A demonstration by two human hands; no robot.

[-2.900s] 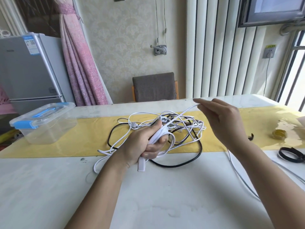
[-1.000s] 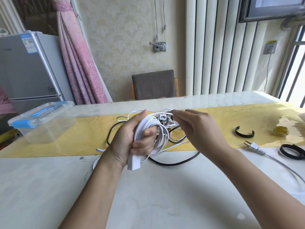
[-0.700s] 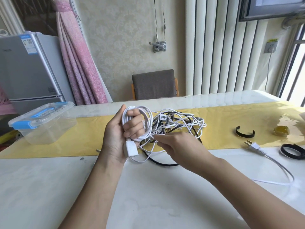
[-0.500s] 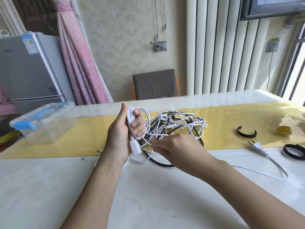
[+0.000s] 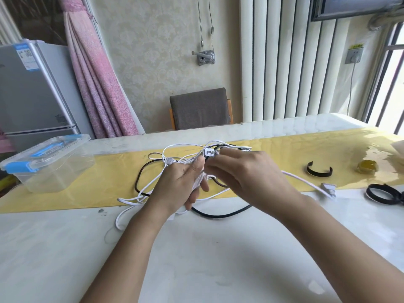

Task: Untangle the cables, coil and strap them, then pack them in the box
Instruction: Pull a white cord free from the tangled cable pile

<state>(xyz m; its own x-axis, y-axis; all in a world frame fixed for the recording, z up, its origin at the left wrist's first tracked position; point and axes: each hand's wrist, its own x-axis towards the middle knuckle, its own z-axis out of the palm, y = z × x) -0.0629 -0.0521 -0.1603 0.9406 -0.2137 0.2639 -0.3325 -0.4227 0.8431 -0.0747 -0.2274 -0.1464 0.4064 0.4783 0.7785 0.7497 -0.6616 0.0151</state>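
2 hands: both work at the centre of the frame, close together over the cable pile, the thumb of one almost touching the fingers of the other.
Left hand [image 5: 181, 186]: clenched round a bunch of white cable [image 5: 299, 179] turns, which show between its fingers. I judge it the anchor that keeps wound turns from springing loose.
Right hand [image 5: 247, 173]: fingers bent inward beside the left thumb, pinching a strand of the same cable. The fingertips are blurred, so the exact pinch is a judgement.
White cable: part is in the left hand and part lies in loose loops on the yellow runner [image 5: 105, 178] behind and left of the hands. 1 free run leaves under the right hand toward the right of the frame and ends in a plug [image 5: 328, 189].
Black cable [image 5: 220, 216]: lies on the table [image 5: 196, 259] beneath the white loops, with 1 arc below the hands and 1 at centre left.
Step in hand: likely feeding slack onto the coil.
Straps: 1 open strap [image 5: 319, 174] lies on the runner at right and 1 looped strap [image 5: 380, 201] at the far right edge, probably set out ready for binding.
Box [image 5: 54, 178]: clear with a blue-latched lid on, at the left of the frame, well apart from the cables.
Risk: the crossing black cable may snag the white run.
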